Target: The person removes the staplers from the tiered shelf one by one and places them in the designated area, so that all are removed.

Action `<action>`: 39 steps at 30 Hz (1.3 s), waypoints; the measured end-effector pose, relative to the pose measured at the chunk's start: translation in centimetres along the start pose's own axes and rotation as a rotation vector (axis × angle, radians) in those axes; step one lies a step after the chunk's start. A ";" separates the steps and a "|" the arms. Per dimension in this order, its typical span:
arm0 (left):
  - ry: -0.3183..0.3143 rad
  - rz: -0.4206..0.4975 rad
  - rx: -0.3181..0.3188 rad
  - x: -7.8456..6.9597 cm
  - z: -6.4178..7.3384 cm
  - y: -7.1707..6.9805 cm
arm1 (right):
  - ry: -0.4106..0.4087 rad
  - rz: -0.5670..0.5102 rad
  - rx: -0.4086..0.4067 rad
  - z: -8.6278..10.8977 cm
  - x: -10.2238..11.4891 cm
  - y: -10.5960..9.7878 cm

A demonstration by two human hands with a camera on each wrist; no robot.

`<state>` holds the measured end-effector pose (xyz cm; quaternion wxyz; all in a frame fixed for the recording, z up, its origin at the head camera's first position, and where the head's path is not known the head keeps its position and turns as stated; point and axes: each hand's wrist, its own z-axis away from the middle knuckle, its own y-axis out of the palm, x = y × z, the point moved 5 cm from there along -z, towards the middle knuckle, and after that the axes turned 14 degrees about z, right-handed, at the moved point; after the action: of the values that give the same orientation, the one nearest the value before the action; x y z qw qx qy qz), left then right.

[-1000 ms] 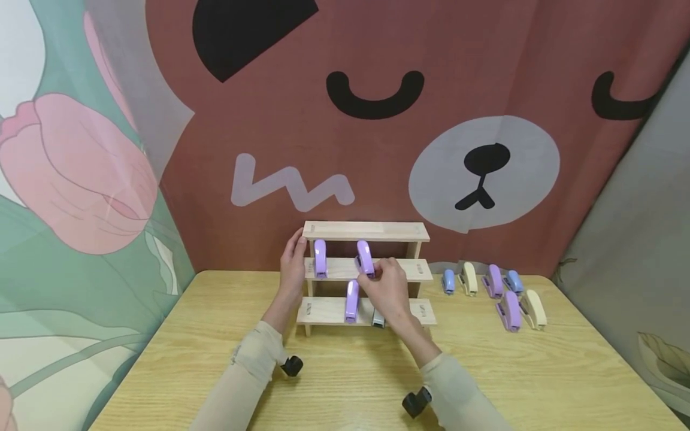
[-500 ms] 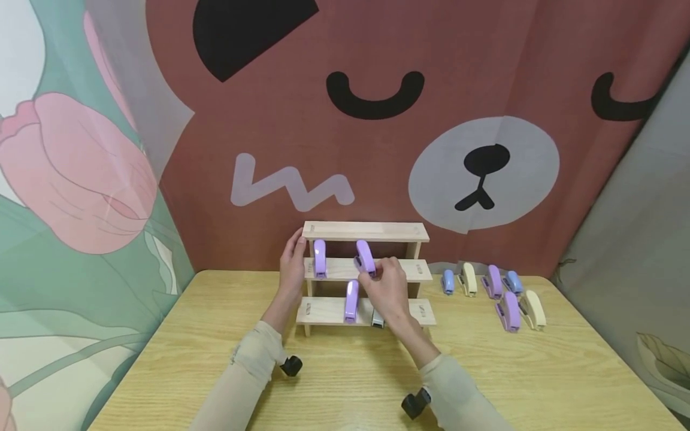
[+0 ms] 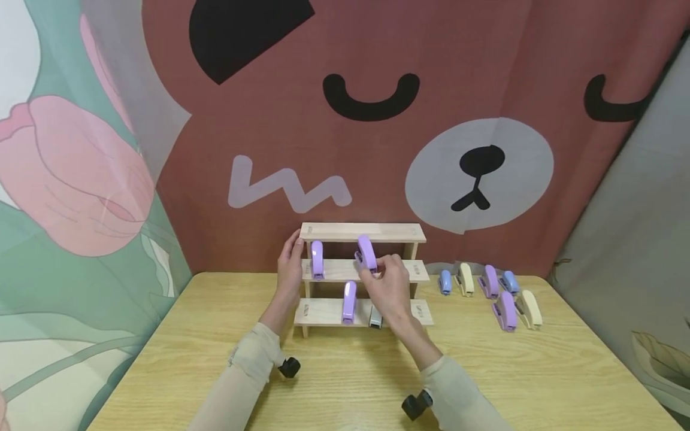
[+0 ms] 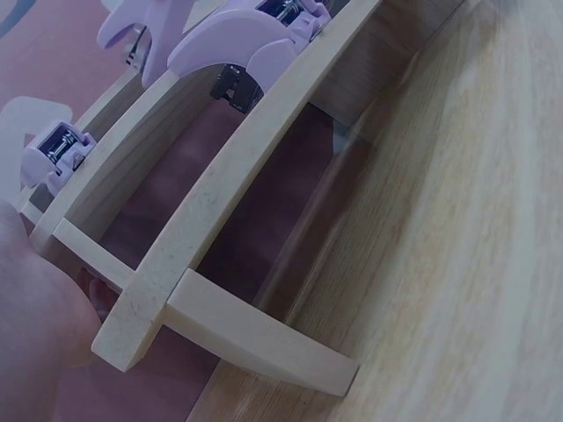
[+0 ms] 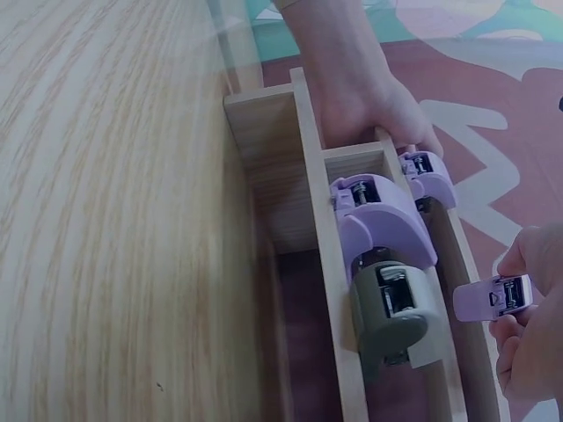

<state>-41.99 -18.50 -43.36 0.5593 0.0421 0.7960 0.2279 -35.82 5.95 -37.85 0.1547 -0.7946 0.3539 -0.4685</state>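
My right hand [image 3: 389, 290] pinches a purple stapler [image 3: 367, 252] between thumb and fingers over the middle tier of a three-step wooden shelf [image 3: 363, 231]. In the right wrist view this held stapler [image 5: 478, 301] shows its end toward the camera. My left hand [image 3: 290, 270] grips the shelf's left side near the upper tiers. A second purple stapler [image 3: 317, 260] stands on the middle tier at the left. On the lowest tier a third purple one [image 3: 350, 302] stands beside a grey stapler [image 3: 375, 317], which my right hand partly covers in the head view.
Several staplers stand on the table at the right: blue [image 3: 444, 282], cream [image 3: 466, 279] and purple [image 3: 505, 311]. The wooden table [image 3: 345, 383] ends at a curtain [image 3: 269, 120] with a bear print, close behind the shelf.
The purple stapler in my right hand has risen slightly above the middle tier. My left hand keeps its hold on the shelf's side. The head view has shifted slightly.
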 end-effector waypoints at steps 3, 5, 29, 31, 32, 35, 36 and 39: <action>-0.006 -0.006 -0.001 0.0 0.0 0.0 | 0.005 -0.003 -0.007 0.1 0.1 -0.5; -0.006 -0.011 -0.002 0.1 0.0 -0.1 | 0.005 0.002 -0.010 0.1 0.2 -0.8; -0.032 0.016 0.015 0.6 0.2 0.0 | 0.001 0.011 -0.056 1.4 -1.1 -3.3; -0.032 0.015 0.017 0.6 0.2 0.0 | 0.006 0.022 -0.054 1.6 -1.5 -3.5; -0.030 0.013 0.016 0.6 0.2 0.0 | 0.006 0.029 -0.054 1.6 -1.7 -3.7; -0.026 0.002 0.006 0.5 0.3 -0.1 | 0.005 0.058 -0.057 1.7 -2.3 -4.2; -0.024 0.001 0.005 0.4 0.3 -0.1 | 0.004 0.062 -0.060 1.7 -2.5 -4.4; -0.021 0.011 -0.002 0.2 0.3 -0.1 | -0.003 0.067 -0.072 1.6 -3.0 -5.2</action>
<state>-41.81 -18.43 -43.66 0.5663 0.0481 0.7896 0.2312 -33.18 11.63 -37.58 0.1423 -0.7881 0.3966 -0.4488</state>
